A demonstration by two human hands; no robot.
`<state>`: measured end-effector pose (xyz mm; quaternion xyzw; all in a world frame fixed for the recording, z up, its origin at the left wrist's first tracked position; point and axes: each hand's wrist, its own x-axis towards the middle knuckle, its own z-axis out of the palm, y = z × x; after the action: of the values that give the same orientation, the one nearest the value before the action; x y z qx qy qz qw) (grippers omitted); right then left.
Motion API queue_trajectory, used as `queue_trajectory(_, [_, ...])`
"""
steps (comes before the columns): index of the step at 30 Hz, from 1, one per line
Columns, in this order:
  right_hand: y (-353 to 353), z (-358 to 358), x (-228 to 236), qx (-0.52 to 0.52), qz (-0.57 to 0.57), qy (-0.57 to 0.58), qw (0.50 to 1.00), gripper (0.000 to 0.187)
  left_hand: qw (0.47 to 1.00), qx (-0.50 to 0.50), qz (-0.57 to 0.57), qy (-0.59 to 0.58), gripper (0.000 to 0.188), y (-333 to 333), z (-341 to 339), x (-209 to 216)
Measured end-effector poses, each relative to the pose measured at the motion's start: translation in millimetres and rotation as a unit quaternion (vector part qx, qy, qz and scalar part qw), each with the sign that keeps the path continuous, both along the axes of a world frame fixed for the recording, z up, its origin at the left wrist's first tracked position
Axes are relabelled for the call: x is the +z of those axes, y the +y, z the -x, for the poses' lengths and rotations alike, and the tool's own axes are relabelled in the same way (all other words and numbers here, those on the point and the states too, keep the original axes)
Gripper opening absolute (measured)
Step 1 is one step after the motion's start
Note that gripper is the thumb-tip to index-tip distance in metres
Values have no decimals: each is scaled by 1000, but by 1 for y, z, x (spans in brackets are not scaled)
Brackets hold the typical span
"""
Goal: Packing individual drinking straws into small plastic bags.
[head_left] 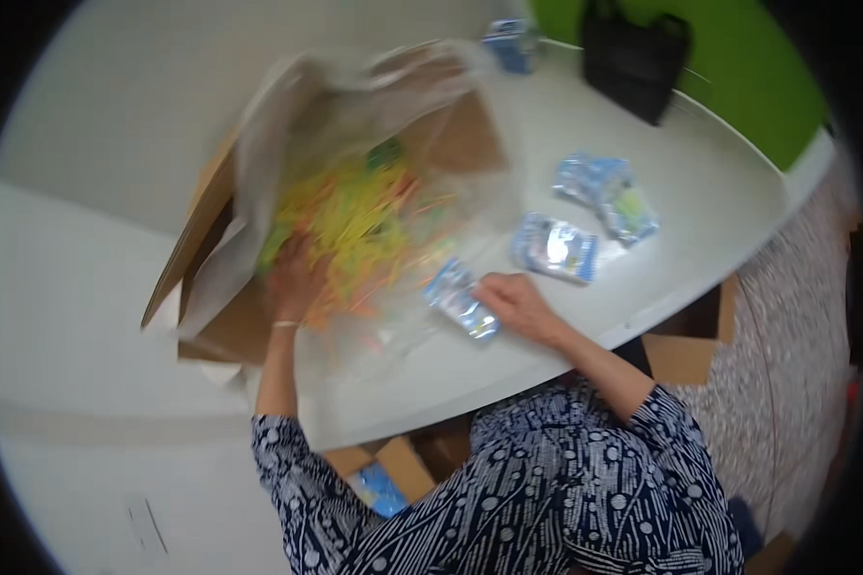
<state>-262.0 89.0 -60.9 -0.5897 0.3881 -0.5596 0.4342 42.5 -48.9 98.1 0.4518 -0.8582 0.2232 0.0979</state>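
Note:
My left hand [295, 278] reaches into a cardboard box [197, 244] lined with a clear plastic bag [264, 125]. It rests at the near left side of a heap of thin yellow, green and orange plastic pieces [355, 211]; motion blurs its fingers, so I cannot tell whether they grip any. Pinched in my right hand [513, 302] is a small blue and silver foil packet [458, 299], held over the white table just right of the heap. Similar packets lie on the table beyond that hand: one packet [554, 247] close by, and more packets [606, 192] farther right.
A black bag [635, 59] stands at the table's far edge, with a small blue and white carton [511, 46] to its left. The white table's [700, 211] curved edge runs down the right. Below it sit open cardboard boxes [686, 355], one holding blue packets [379, 489].

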Motion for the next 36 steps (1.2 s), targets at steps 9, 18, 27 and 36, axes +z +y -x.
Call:
queue_trajectory(9, [41,14,-15,29,-77,89,993,30,952,187,-98,219,39,91,-30,-139])
queue_trajectory(18, [37,23,-16,19,-68,91,993,27,932,328,-41,151,78,68,42,-161])
queue_trajectory(27, [39,22,-11,22,-43,103,993,26,922,346,-70,160,45,44,24,-169])
queue_trajectory(36, [39,22,-14,18,-48,96,994,27,938,326,-104,-51,30,54,34,-152])
